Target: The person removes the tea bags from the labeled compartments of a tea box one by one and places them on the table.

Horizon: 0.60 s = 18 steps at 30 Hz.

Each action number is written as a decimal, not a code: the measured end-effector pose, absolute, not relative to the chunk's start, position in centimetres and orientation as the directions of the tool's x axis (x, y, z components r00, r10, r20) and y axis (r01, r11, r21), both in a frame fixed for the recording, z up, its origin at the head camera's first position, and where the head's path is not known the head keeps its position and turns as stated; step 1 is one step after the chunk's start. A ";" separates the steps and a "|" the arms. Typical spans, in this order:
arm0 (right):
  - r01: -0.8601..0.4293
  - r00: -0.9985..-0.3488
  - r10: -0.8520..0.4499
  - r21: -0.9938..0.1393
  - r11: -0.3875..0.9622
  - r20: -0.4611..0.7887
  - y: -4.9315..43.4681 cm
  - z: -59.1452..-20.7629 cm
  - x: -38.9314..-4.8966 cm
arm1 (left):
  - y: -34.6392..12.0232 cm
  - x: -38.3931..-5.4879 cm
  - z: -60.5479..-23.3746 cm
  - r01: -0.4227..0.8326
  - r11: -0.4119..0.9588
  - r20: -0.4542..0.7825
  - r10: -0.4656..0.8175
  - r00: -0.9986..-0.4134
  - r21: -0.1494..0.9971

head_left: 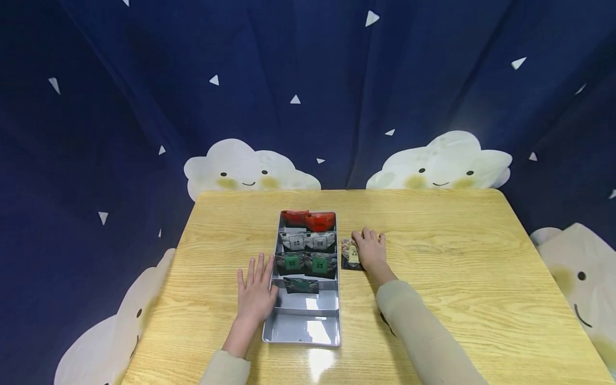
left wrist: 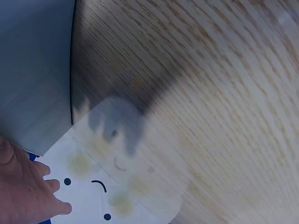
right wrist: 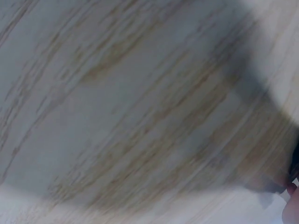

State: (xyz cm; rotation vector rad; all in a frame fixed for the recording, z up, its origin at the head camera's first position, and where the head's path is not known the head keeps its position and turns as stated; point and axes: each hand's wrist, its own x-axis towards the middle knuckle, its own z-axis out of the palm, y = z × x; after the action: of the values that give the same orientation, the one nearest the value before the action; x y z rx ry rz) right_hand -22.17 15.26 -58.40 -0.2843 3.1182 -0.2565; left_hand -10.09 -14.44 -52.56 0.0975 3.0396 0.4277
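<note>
The dark packet [head_left: 352,258] lay between the tray [head_left: 300,343] and the nearer right hand [head_left: 371,254], partly under it, and whether those fingers pinched it, I could not tell.

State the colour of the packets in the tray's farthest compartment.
Those packets are mainly red, clearest in the head view.
</note>
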 end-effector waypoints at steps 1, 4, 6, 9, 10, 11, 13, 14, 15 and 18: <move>-0.179 -0.984 -0.179 -0.167 0.970 0.015 15.2 -58.3 -22.2 | -14.4 -10.1 -52.5 0.052 0.959 -0.061 0.072 -0.996 0.277; -0.178 -0.984 -0.179 -0.172 0.969 0.011 15.1 -58.1 -22.2 | -14.5 -10.1 -52.5 0.048 0.960 -0.065 0.069 -0.996 0.277; -0.178 -0.984 -0.179 -0.175 0.968 0.010 15.1 -58.0 -22.2 | -14.5 -10.1 -52.5 0.047 0.959 -0.065 0.067 -0.996 0.278; -0.179 -0.984 -0.181 -0.178 0.968 0.007 15.0 -57.8 -22.3 | -14.5 -10.1 -52.5 0.046 0.959 -0.062 0.065 -0.996 0.278; -0.179 -0.983 -0.182 -0.181 0.967 0.001 15.0 -57.8 -22.3 | -14.5 -10.1 -52.5 0.045 0.960 -0.061 0.065 -0.996 0.277; -0.180 -0.983 -0.184 -0.181 0.967 -0.002 15.1 -57.8 -22.3 | -14.5 -10.1 -52.5 0.045 0.960 -0.060 0.064 -0.996 0.277; -0.180 -0.983 -0.183 -0.193 0.965 0.000 15.2 -57.7 -22.3 | -14.5 -10.1 -52.5 0.047 0.960 -0.057 0.065 -0.996 0.277; -0.177 -0.984 -0.180 -0.200 0.964 0.004 15.2 -57.6 -22.3 | -14.5 -10.0 -52.6 0.047 0.960 -0.055 0.065 -0.996 0.277; -0.173 -0.985 -0.175 -0.206 0.963 0.011 15.3 -57.6 -22.3 | -14.5 -10.0 -52.6 0.049 0.959 -0.053 0.066 -0.996 0.278; -0.162 -0.987 -0.155 -0.237 0.958 0.049 15.4 -57.1 -22.2 | -14.5 -10.0 -52.6 0.048 0.960 -0.050 0.065 -0.997 0.277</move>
State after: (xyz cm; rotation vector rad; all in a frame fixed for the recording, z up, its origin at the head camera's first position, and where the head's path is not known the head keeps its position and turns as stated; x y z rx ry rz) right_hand -22.24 15.42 -57.13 -0.2535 3.1379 -0.3839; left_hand -10.02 -14.46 -52.61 0.0881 3.0519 0.4285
